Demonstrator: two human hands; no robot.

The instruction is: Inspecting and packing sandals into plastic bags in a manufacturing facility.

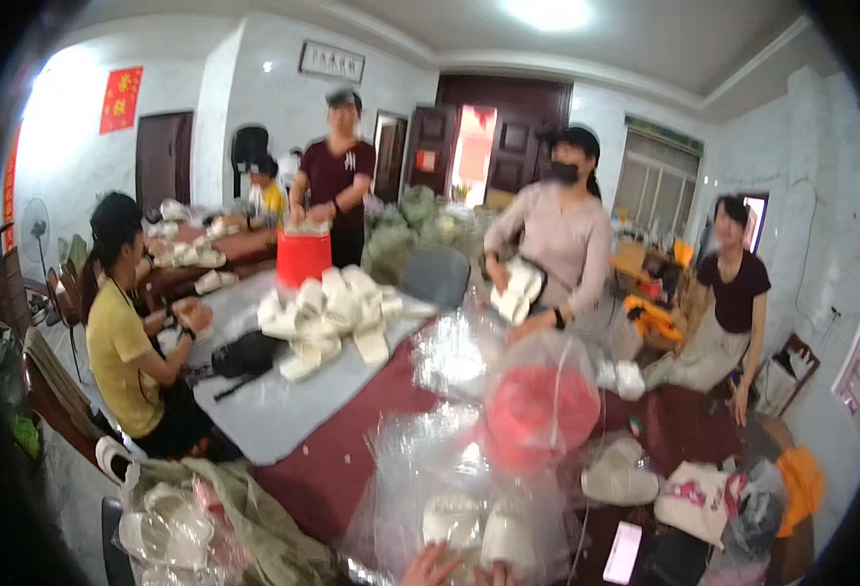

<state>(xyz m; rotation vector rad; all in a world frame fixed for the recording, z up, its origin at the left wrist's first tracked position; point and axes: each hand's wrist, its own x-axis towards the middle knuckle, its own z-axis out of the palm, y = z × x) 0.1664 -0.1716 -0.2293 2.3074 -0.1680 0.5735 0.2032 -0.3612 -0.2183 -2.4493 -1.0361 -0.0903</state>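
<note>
Two white slippers lie side by side at the near edge of the table, on or within clear plastic bags: a left slipper (451,522) and a right slipper (507,533). My left hand (430,566) reaches in from the lower edge with its fingers apart, close against the near end of the left slipper. At the near end of the right slipper, my right hand (495,574) has its fingers curled on the edge; most of that hand is cut off. Clear plastic bags (420,454) spread out just beyond the pair.
A red container under plastic (542,405), another slipper (620,474), a phone (623,552) and a printed pouch (698,500) stand to the right. A bag of wrapped slippers (171,527) is at left. Beyond, slippers are piled (332,313); several people work around.
</note>
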